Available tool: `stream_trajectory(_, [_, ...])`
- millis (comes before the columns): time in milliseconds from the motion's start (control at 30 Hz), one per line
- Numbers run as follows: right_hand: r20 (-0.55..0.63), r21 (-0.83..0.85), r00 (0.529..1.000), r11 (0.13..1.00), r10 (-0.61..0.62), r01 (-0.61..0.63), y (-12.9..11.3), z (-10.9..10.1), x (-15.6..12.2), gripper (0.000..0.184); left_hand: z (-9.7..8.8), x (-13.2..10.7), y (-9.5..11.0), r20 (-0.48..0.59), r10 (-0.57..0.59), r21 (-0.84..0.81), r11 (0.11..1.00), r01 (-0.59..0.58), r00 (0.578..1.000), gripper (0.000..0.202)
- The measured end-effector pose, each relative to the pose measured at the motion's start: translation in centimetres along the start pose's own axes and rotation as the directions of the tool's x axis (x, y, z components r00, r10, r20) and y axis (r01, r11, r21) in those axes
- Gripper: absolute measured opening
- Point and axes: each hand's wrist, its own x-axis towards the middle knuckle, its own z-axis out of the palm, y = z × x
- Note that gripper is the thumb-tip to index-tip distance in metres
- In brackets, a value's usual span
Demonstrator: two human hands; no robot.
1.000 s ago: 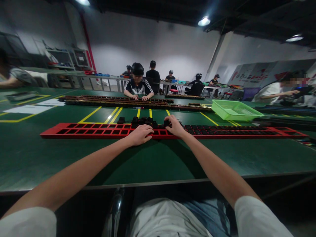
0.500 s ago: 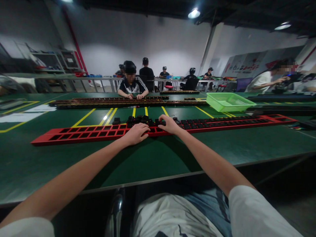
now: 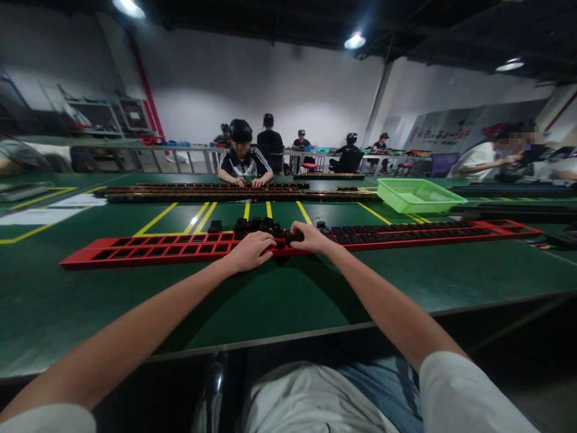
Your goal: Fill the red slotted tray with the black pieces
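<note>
A long red slotted tray (image 3: 148, 248) lies across the green table (image 3: 288, 294); its left slots look hollow, its right part holds black pieces. A loose pile of small black parts (image 3: 255, 226) sits just behind the tray's middle. My left hand (image 3: 250, 251) rests on the tray's near edge, fingers curled over the slots. My right hand (image 3: 307, 237) is beside it on the tray, fingers bent and pinched on a small black part. The fingertips of both are partly hidden.
A light green plastic basket (image 3: 415, 195) stands at the back right. Dark long trays (image 3: 216, 192) lie farther back, where another person sits facing me with hands on them. Other people work at the far right and left edges. Yellow lines mark the table.
Both hands have shifted slightly along the tray's middle and drawn closer together. The camera view has tilted and swung; the tray itself stays put.
</note>
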Motion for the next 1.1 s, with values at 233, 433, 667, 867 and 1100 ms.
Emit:
stream_trajectory(233, [0.034,-0.03,0.999,0.999,-0.022,0.023,-0.6,-0.7,-0.1,0.037,-0.1,0.1,0.0,0.011,0.002,0.007,1.0,-0.002,1.0,0.027])
stream_trajectory(433, [0.058,-0.129,0.995,0.988,-0.08,0.087,-0.2,-0.7,-0.1,0.034,0.0,0.1,0.0,0.009,0.007,0.002,1.0,-0.007,1.0,0.026])
stream_trajectory(667, [0.096,-0.085,0.995,0.996,-0.033,0.042,-0.7,-0.9,-0.1,0.026,0.0,0.1,0.0,0.01,0.0,-0.01,1.0,0.0,1.0,0.026])
stream_trajectory(867, [0.081,-0.127,0.994,0.988,-0.074,0.084,0.0,-0.7,0.1,0.008,0.1,0.2,0.0,0.014,0.006,-0.023,1.0,-0.005,1.0,0.027])
stream_trajectory(1100, [0.079,-0.147,0.992,0.983,-0.103,0.113,0.7,-0.4,0.3,0.009,0.1,0.1,-0.2,0.027,0.007,-0.007,1.0,-0.006,1.0,0.027])
